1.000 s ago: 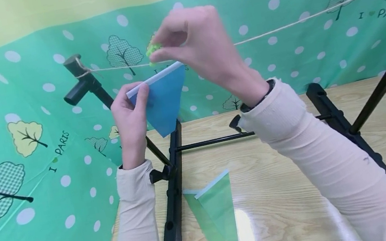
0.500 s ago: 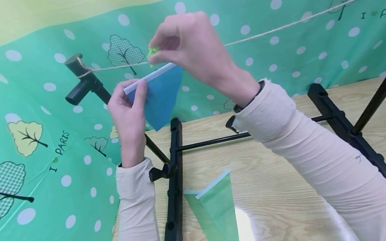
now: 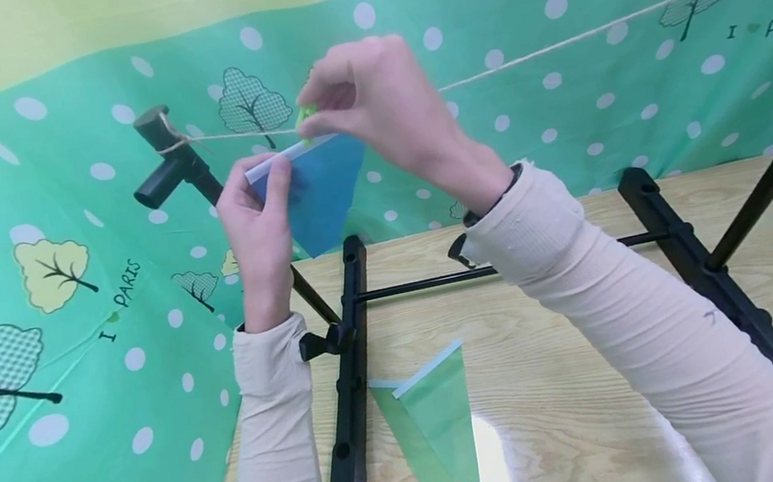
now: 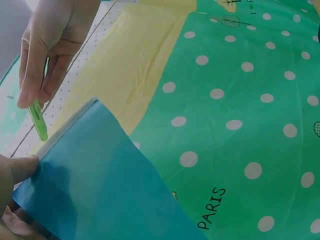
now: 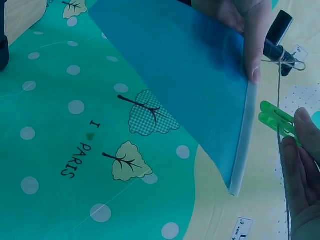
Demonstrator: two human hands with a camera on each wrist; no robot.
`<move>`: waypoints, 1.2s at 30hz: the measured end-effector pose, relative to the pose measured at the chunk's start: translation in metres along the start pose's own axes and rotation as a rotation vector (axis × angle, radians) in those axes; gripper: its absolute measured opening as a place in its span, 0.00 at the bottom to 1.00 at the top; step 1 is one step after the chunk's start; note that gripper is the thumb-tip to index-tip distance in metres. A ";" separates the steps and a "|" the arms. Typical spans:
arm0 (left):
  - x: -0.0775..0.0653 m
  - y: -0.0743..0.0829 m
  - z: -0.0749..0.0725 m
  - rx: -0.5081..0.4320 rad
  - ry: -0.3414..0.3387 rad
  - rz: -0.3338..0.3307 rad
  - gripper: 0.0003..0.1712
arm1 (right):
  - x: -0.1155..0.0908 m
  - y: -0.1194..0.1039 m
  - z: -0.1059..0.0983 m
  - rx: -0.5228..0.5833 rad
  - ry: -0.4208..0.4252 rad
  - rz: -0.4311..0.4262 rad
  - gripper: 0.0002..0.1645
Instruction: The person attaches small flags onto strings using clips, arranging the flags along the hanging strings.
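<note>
Left hand point(image 3: 254, 228) pinching the blue pennant point(image 3: 323, 200) by its white top edge, near the string point(image 3: 532, 56), right hand point(image 3: 382, 98) gripping a green clothespin point(image 5: 275, 112) there, green pennants point(image 3: 443, 409) below

My left sleeve point(image 3: 273, 436) and right sleeve point(image 3: 636, 328) were off-white, long and close-fitting, with creases running across them. The right cuff point(image 3: 525, 232) looked finely ribbed, with a black band point(image 3: 472, 219) peeping out at its edge. A small dark mark point(image 3: 710, 318) showed on that sleeve; my left hand point(image 3: 255, 228) and right hand point(image 3: 382, 98) were bare.
</note>
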State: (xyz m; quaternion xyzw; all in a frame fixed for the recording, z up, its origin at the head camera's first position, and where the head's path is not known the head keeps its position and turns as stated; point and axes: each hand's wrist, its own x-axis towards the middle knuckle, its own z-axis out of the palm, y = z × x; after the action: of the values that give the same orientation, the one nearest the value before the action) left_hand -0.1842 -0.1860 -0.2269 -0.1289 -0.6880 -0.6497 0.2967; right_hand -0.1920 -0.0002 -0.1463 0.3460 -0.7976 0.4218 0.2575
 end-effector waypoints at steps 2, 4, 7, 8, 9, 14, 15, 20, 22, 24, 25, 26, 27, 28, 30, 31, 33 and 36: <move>0.000 0.000 0.000 -0.004 -0.002 0.002 0.08 | 0.000 0.000 0.001 -0.004 -0.011 0.012 0.13; 0.000 0.002 0.000 -0.007 -0.005 0.005 0.08 | 0.000 0.001 0.002 -0.011 -0.017 0.013 0.13; 0.000 0.004 0.000 -0.019 -0.008 0.012 0.07 | 0.000 0.002 0.002 -0.013 -0.024 0.013 0.13; 0.000 0.005 0.001 -0.021 -0.008 0.014 0.06 | 0.000 0.002 0.002 -0.012 -0.024 0.012 0.13; 0.000 0.006 0.001 -0.027 -0.008 0.019 0.06 | 0.000 0.002 0.002 -0.011 -0.025 0.009 0.13; 0.001 0.009 0.002 -0.038 -0.008 0.030 0.05 | 0.000 0.000 0.002 0.004 -0.034 -0.001 0.13; 0.002 0.010 0.002 -0.042 -0.008 0.030 0.06 | 0.001 0.000 0.002 0.005 -0.040 0.003 0.13; 0.002 0.010 0.002 -0.056 -0.011 0.019 0.06 | 0.001 -0.002 0.000 -0.016 -0.085 0.037 0.14; 0.002 0.010 0.002 -0.060 -0.011 0.018 0.05 | 0.001 -0.001 0.000 -0.032 -0.099 0.042 0.16; 0.003 0.011 0.001 -0.064 -0.009 0.021 0.04 | 0.001 -0.001 0.000 -0.049 -0.116 0.046 0.18; 0.003 0.011 0.001 -0.064 -0.007 0.022 0.04 | 0.001 -0.001 0.000 -0.060 -0.125 0.048 0.20; 0.003 0.011 0.001 -0.062 -0.004 0.024 0.04 | 0.002 -0.001 0.001 -0.066 -0.135 0.049 0.21; 0.003 0.011 0.001 -0.063 0.000 0.026 0.04 | 0.002 -0.001 0.001 -0.074 -0.145 0.052 0.21; 0.003 0.011 0.001 -0.065 0.003 0.027 0.04 | 0.002 -0.001 0.001 -0.080 -0.153 0.053 0.22; 0.003 0.012 0.001 -0.065 0.008 0.027 0.04 | 0.003 -0.001 0.001 -0.083 -0.164 0.054 0.24; 0.003 0.012 0.001 -0.067 0.008 0.025 0.04 | 0.003 -0.001 0.001 -0.085 -0.167 0.055 0.25; 0.003 0.012 0.001 -0.073 0.006 0.020 0.03 | 0.003 -0.001 0.001 -0.082 -0.169 0.055 0.27; 0.003 0.012 0.000 -0.077 0.001 0.014 0.04 | 0.001 -0.001 0.001 -0.073 -0.162 0.051 0.28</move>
State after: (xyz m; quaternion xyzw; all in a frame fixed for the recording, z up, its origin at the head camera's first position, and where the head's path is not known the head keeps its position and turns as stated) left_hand -0.1795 -0.1851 -0.2156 -0.1450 -0.6614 -0.6735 0.2965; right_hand -0.1922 -0.0020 -0.1454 0.3490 -0.8392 0.3694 0.1939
